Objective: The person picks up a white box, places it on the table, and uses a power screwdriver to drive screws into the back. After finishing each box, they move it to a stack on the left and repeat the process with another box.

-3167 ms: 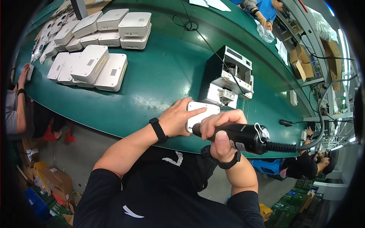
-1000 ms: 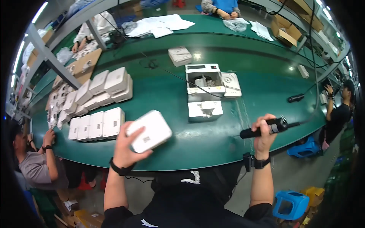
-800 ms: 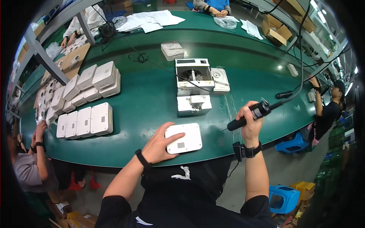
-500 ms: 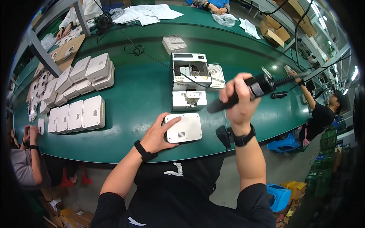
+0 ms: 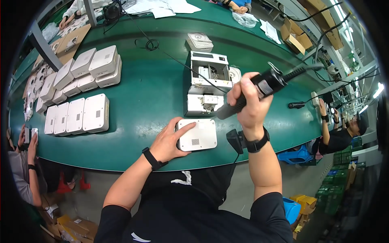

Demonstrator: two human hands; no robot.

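On the green bench right before me lies a white plastic housing (image 5: 204,133) with rounded corners, a small vent grille and corner holes. My left hand (image 5: 167,139) grips its left end, thumb along the near edge and fingers on the top and far edge. Raised above the bench to the right, my right hand (image 5: 252,101) is wrapped round a black corded electric screwdriver (image 5: 265,87), its nose tilted down-left toward a screw feeder (image 5: 208,83). That feeder is a white box with small screws in its open bin. Where the bit's tip ends cannot be made out.
Stacked white housings (image 5: 103,62) and a standing row (image 5: 96,113) occupy the left. More housings (image 5: 199,41) sit behind and beside the feeder. A black cable (image 5: 170,56) crosses the bench to it. Another black tool (image 5: 296,105) lies at right. Co-workers sit around the bench.
The view has shifted slightly, so the bench things appear moved. My right hand with the screwdriver is slightly further left relative to the feeder. My left hand keeps its hold on the housing.
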